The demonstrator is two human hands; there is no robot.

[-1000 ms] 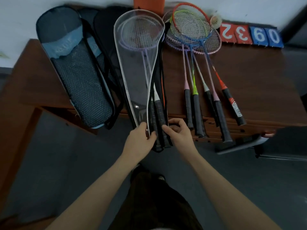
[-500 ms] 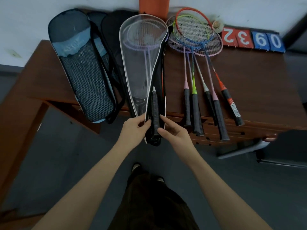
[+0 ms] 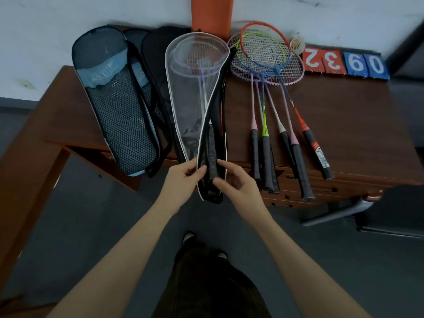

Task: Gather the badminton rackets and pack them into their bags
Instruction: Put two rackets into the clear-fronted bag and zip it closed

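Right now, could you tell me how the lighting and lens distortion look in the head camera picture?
Head view: dim, bluish light; the table edges bow from wide-angle distortion; the clear-fronted bag looks hazy over the racket heads; both hands are fairly sharp.

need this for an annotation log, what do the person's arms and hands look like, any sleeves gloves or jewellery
Both forearms are bare right up to the bottom edge of the head view, with no sleeve showing. The left hand and the right hand wear no gloves, and no ring, watch or wristband can be seen on either. The only clothing in view is dark trousers and a shoe with a pale toe.
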